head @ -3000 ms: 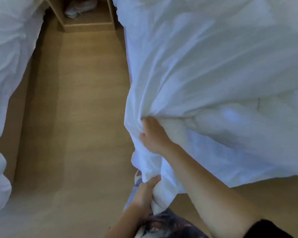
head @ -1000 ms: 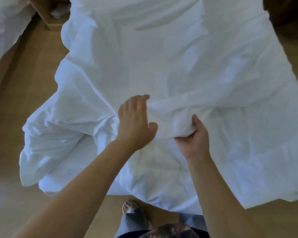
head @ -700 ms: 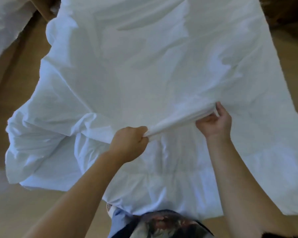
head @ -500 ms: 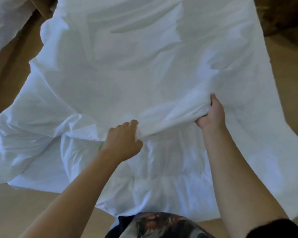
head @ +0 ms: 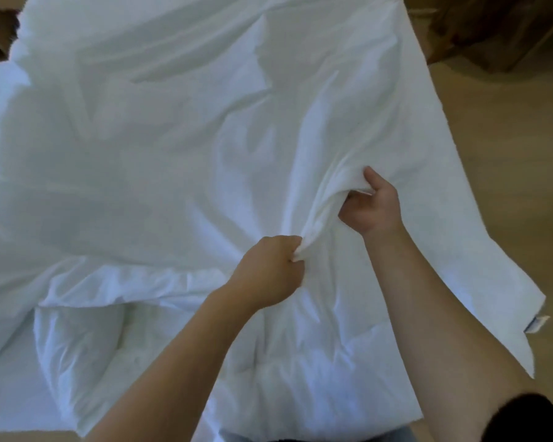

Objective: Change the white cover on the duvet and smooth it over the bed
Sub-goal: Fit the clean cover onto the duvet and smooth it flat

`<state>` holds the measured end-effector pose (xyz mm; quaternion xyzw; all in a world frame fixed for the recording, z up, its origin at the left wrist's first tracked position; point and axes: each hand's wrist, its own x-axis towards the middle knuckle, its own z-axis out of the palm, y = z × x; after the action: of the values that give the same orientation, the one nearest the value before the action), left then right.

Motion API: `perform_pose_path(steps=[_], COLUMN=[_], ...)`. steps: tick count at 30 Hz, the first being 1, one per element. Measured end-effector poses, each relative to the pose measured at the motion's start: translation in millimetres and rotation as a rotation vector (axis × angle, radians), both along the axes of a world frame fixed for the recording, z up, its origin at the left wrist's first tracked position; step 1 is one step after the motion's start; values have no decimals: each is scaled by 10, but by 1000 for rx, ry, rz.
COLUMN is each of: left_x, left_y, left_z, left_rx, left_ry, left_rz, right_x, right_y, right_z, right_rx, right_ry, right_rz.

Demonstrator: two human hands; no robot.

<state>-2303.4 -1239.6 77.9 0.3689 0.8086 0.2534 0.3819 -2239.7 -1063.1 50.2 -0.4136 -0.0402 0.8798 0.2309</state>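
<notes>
Head view: the left hand [head: 268, 269] is a closed fist, its fingers curled tight on a bunched ridge of the thin white fabric cover [head: 173, 154]. The right hand [head: 371, 208], just beyond it and to the right, pinches the same ridge, thumb on top and fingers curled underneath. The ridge runs taut between the two sets of fingers. Beyond the fingers the cover spreads across most of the view. Nearer the person than the fingers lies the puffy white quilted duvet [head: 300, 362], which seems bare along its near edge.

As I judge the risks, both grips look to hold only the loose top layer. A pull may then slide the cover over the duvet without carrying the filling along, leaving it lumped below the left fingers. Whether the fingers catch the duvet too cannot be told. Far to the right of the right fingers a labelled corner [head: 537, 327] hangs over the pale wooden floor [head: 508, 154], and a hard tug could drag that side down onto it.
</notes>
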Motion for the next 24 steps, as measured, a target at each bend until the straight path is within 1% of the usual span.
perform_pose_path(steps=[1, 2, 4, 5, 7, 8, 10, 11, 12, 15, 16, 19, 20, 22, 23, 24], left_x=[-7, 2, 88, 162, 340, 427, 522, 518, 481, 331, 251, -26, -144, -380, -490, -586], left_y=[57, 136, 407, 605, 1164, 1491, 2077, 2293, 2457, 2570, 2557, 2525, 2536, 2587, 2623, 2658], left_z=[-10, -8, -50, -103, -215, -294, -464, -536, -608, -704, -716, -647, -616, -567, -567, -584], left_rx=[-53, -124, -275, -315, -270, -263, -253, -225, -183, -28, 21, 112, 147, 176, 162, 136], left_ry=[32, 114, 353, 415, 430, 453, 535, 556, 538, 411, 399, 463, 483, 497, 500, 499], left_rz=[-19, -51, -128, -141, -86, -67, -2, 42, 94, 248, 297, 385, 413, 464, 480, 489], right_x=[-68, -116, -152, -142, -39, 59, 250, 333, 391, 451, 451, 439, 415, 330, 260, 167], right_y=[145, 300, 606, 731, 890, 963, 1187, 1339, 1501, 1895, 1983, 2214, 2285, 2405, 2444, 2470], right_z=[-17, -24, -55, -86, -158, -190, -281, -334, -382, -559, -631, -864, -920, -1008, -1042, -1069], right_rx=[-17, -15, 72, 157, 403, 518, 712, 783, 829, 888, 907, 1035, 1079, 1221, 1316, 1395], right_ry=[0, -13, -95, -172, -385, -458, -542, -564, -566, -518, -487, -434, -459, -579, -644, -685], right_rz=[8, 36, 108, 152, 297, 396, 565, 611, 628, 662, 674, 744, 809, 1003, 1094, 1137])
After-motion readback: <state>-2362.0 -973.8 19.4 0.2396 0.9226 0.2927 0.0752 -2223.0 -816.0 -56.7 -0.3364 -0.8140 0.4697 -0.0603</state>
